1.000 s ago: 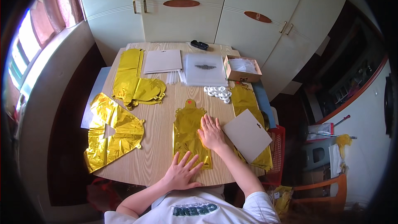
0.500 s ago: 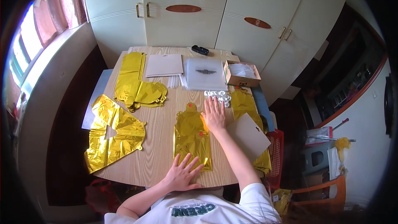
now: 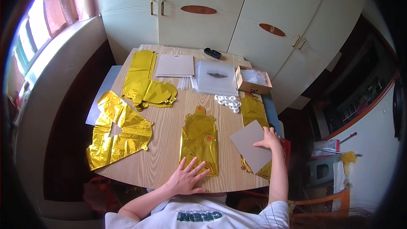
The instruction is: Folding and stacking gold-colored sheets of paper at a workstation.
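Observation:
Before me lies a folded gold foil balloon [image 3: 198,138], flat on the wooden table, with a small red round mark on its top tab and another on its body. My left hand [image 3: 186,178] rests on its near end, open with fingers spread. Over to the right, my right hand [image 3: 269,138] grips the right side of a greyish-beige cardboard sheet [image 3: 249,145], thumb on top; the fingertips are partly hidden. Under that sheet is a stack of folded gold foil balloons [image 3: 253,109], partly covered.
Flat gold balloons [image 3: 142,74] lie far left, and an unfolded one [image 3: 121,131] nearer. Along the back are cardboard sheets [image 3: 174,65], white straws [image 3: 185,83], clear plastic bags [image 3: 216,82], a black object [image 3: 212,53] and a box [image 3: 254,80]. White rings [image 3: 229,101] lie beside the bags.
My right hand has left the folded balloon and moved right to take hold of the cardboard sheet. The sheet has shifted a little left and nearer. My left hand stays in place.

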A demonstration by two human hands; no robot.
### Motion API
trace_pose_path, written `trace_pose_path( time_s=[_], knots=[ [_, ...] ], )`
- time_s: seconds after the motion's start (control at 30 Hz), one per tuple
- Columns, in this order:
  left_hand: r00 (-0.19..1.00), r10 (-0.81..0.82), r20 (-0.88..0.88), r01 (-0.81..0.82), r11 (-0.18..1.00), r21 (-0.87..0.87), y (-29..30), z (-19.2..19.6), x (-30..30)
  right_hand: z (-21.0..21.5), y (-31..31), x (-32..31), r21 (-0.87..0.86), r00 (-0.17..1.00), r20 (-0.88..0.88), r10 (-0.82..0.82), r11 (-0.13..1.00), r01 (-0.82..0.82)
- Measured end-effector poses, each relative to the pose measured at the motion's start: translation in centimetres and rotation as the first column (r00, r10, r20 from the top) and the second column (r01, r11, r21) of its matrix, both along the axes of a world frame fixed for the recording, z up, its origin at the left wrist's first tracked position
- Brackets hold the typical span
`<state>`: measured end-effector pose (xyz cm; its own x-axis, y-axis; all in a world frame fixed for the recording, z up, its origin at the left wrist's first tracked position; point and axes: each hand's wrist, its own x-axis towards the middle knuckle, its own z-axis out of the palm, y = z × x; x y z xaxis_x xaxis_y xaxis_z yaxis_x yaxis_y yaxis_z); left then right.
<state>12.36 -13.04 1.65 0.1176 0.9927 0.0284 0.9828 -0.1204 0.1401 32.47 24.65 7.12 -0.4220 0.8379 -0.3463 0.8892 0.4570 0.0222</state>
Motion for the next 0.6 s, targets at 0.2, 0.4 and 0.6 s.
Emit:
trace_pose_path(
  time_s=[0.2, 0.4, 0.6],
  knots=[
    [0.999, 0.023, 0.03, -0.025, 0.998, 0.061, -0.3, 0.1, 0.0, -1.5, 0.9, 0.2, 0.039, 0.993, -0.114, 0.02, 0.999, -0.016],
    [0.984, 0.058, 0.17, -0.08, 0.989, 0.128, -1.1, 0.5, 0.0, -4.6, 4.8, 1.5, -0.128, 0.738, -0.674, -0.027, 0.989, -0.08],
    [0.926, 0.184, 0.33, -0.303, 0.883, 0.359, -3.3, 1.2, -0.4, 5.0, -2.5, -2.1, -0.094, 0.468, -0.88, 0.085, 0.934, -0.345]
  ],
)
